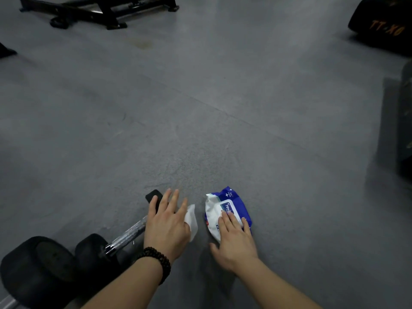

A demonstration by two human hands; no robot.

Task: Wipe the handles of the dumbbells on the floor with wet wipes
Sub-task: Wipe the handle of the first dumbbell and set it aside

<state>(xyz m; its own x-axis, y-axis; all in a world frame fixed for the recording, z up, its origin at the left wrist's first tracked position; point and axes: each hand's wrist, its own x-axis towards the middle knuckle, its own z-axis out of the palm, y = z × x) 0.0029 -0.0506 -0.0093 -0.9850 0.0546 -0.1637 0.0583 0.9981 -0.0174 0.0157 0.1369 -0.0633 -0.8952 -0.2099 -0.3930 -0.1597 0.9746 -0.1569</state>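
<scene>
On the floor [200,108] we see the wipe pack [227,210] at about 6 o'clock, under our right hand [234,239]. Just beside it, toward 7 o'clock, our left hand [166,226] lies over one dumbbell [124,237], a wipe [191,219] between hand and pack. A second dumbbell [33,268] lies at 8 o'clock. A metal frame [98,10] stands far off at 11 o'clock, a bag [383,25] at 2 o'clock.
</scene>
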